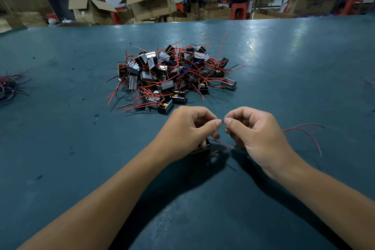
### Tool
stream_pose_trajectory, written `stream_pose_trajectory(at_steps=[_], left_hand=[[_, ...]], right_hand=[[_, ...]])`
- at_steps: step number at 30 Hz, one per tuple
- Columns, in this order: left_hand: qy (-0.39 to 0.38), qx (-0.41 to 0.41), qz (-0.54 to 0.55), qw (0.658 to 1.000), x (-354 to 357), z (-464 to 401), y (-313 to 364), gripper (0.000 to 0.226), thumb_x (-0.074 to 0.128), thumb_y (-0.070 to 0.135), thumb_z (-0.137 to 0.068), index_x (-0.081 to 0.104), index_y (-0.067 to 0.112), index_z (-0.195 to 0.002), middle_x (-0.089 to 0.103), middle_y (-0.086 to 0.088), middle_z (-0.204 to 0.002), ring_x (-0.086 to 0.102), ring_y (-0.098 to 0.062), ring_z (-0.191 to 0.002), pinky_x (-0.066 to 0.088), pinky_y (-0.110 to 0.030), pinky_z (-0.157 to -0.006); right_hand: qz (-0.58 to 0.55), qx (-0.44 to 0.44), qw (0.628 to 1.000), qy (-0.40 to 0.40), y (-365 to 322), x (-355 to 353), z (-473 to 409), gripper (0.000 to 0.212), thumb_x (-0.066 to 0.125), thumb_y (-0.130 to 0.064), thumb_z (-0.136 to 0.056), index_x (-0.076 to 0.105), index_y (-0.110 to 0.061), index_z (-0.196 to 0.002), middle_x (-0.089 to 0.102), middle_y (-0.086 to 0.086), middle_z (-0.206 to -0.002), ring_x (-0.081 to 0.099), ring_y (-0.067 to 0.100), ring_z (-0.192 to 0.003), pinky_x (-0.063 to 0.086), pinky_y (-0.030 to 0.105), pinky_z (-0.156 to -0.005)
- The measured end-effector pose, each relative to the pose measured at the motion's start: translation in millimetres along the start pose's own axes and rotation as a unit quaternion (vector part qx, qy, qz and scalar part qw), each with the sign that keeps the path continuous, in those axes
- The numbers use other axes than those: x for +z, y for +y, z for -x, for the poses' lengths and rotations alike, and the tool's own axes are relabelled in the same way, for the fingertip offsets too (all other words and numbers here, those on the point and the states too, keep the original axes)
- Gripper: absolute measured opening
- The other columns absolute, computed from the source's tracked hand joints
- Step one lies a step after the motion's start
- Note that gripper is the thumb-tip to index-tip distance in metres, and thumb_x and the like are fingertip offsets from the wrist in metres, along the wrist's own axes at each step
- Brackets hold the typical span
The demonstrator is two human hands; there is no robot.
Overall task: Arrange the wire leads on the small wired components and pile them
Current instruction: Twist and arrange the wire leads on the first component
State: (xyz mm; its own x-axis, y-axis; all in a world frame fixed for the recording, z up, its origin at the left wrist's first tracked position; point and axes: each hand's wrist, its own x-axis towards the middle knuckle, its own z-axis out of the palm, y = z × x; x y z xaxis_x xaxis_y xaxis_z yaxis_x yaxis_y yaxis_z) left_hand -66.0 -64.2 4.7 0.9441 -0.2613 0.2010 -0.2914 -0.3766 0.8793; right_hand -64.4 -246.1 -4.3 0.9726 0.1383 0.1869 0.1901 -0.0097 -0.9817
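A heap of small black box components (172, 75) with red, black and blue leads lies in the middle of the green table. Nearer me, my left hand (188, 130) holds one black component (203, 147) in its lower fingers and pinches a thin black lead (225, 117) between thumb and forefinger. My right hand (255, 134) pinches the same lead right beside it, thumb tips almost touching. Red leads (306, 132) trail out to the right from under my right hand. Most of the held component is hidden by my left fingers.
A bundle of loose wires (10, 85) lies at the table's left edge. Beyond the far edge of the table (284, 32) stand open cardboard boxes (150, 4), red stools and several people seated at another bench.
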Motion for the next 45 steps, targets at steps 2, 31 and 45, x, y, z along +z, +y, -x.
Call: stream_pose_trajectory(at_steps=[2,31,45], left_hand=[[0.029,0.021,-0.003,0.999,-3.7,-1.3,-0.5,0.007,0.068,0.024,-0.095,0.068,0.019,-0.099,0.075,0.002,-0.087,0.065,-0.015,-0.057,0.054,-0.030,-0.053],[-0.031,0.082,-0.007,0.996,-8.8,0.4,7.8,0.016,0.067,0.033,-0.093,0.066,0.018,-0.097,0.069,0.000,-0.088,0.060,-0.020,-0.071,0.049,-0.045,-0.064],[-0.020,0.036,0.065,0.997,-1.4,-1.8,2.2,0.008,0.071,0.009,-0.092,0.068,0.002,-0.093,0.072,-0.002,-0.078,0.062,-0.014,-0.064,0.054,-0.028,-0.065]], right_hand=[[0.024,-0.017,1.000,-0.008,-0.2,-2.1,-0.7,0.014,0.066,-0.008,-0.092,0.067,-0.015,-0.080,0.064,-0.006,-0.060,0.050,0.003,-0.049,0.039,0.012,-0.048],[0.027,-0.030,0.992,-0.122,-11.9,-12.5,-2.7,0.016,0.062,-0.004,-0.094,0.063,-0.013,-0.081,0.058,-0.009,-0.058,0.046,0.003,-0.052,0.037,0.013,-0.052],[-0.009,0.038,0.996,-0.078,-9.1,-16.0,-3.4,0.015,0.058,-0.004,-0.096,0.069,-0.014,-0.092,0.070,0.000,-0.072,0.056,0.009,-0.060,0.048,0.017,-0.057]])
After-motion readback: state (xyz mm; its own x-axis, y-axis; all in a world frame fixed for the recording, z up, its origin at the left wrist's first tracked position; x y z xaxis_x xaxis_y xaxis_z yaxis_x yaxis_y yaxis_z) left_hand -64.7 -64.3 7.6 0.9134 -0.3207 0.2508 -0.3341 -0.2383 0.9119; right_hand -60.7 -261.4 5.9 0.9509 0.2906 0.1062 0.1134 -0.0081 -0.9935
